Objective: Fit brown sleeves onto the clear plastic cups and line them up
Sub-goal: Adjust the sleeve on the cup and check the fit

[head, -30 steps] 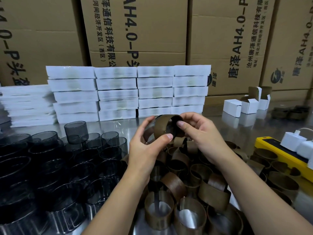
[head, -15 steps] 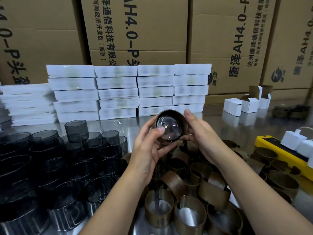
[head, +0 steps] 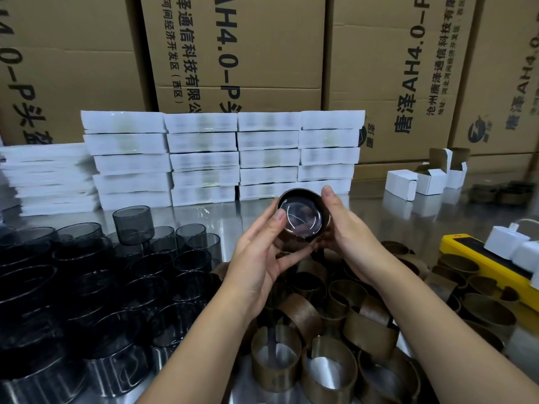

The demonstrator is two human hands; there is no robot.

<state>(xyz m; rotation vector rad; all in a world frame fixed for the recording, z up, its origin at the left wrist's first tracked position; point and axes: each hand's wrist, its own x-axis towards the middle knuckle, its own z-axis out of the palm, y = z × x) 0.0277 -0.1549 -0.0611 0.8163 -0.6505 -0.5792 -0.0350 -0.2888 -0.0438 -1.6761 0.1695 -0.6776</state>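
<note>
Both hands hold one clear plastic cup (head: 302, 218) wrapped in a brown sleeve, tipped so its clear round end faces me, above the middle of the steel table. My left hand (head: 259, 258) cups it from the left and below, thumb on its rim. My right hand (head: 345, 228) grips its right side, forefinger up along the rim. A heap of loose brown sleeves (head: 335, 325) lies under the hands. Several smoky clear cups (head: 96, 272) stand packed together at the left, one cup (head: 132, 224) perched higher than the others.
Stacks of white flat packs (head: 221, 158) stand behind on the steel table (head: 227, 217), with large cardboard cartons (head: 233, 53) behind them. Small white boxes (head: 420, 183) sit at the back right. A yellow power strip (head: 478, 260) with white plugs lies at the right.
The sleeve the hands held a second ago now has a cup inside it. The cup has been turned so its clear end faces me, and both hands have shifted slightly right.
</note>
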